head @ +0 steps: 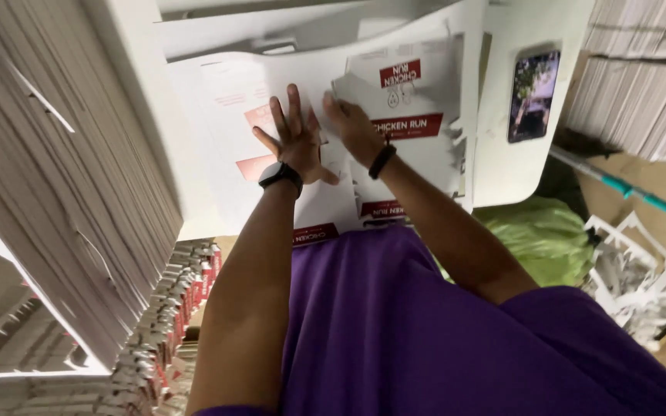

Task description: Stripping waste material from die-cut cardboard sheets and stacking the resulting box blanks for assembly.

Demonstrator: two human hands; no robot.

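Left hand: my left hand (296,142) lies flat with fingers spread, palm down on the flat carton sheet (225,115) on the table; a black watch band sits on that wrist.
Right hand: my right hand (354,127) is curled, its fingertips pinching the edge of the top carton blank (418,92) just beside my left hand; a black band sits on that wrist.
Top carton blank: white die-cut card, unfolded, lying on the stack of like blanks in front of me; its cut tabs hang ragged along the right side.
Labels on the blanks: red rectangular bars with white lettering, one small near the far edge, one wider across the middle by my right wrist; more red bars show at the near edge of the stack above my purple shirt (425,331).
Table: white table (518,169) with a rounded corner on the right; the blanks cover most of it.
Phone: a phone (533,96) lies face up on the right part of the table, screen lit, well apart from both hands.
Left stack: tall stack of flat white sheets (55,177) on edge along my left, with a lower pile of red-and-white blanks (167,323) beside it.
Right stack: more stacked sheets (641,85) at the far right.
Floor right: green bag (541,235), white card offcuts (641,285), and a teal-handled pole (626,189) lying over brown cardboard.
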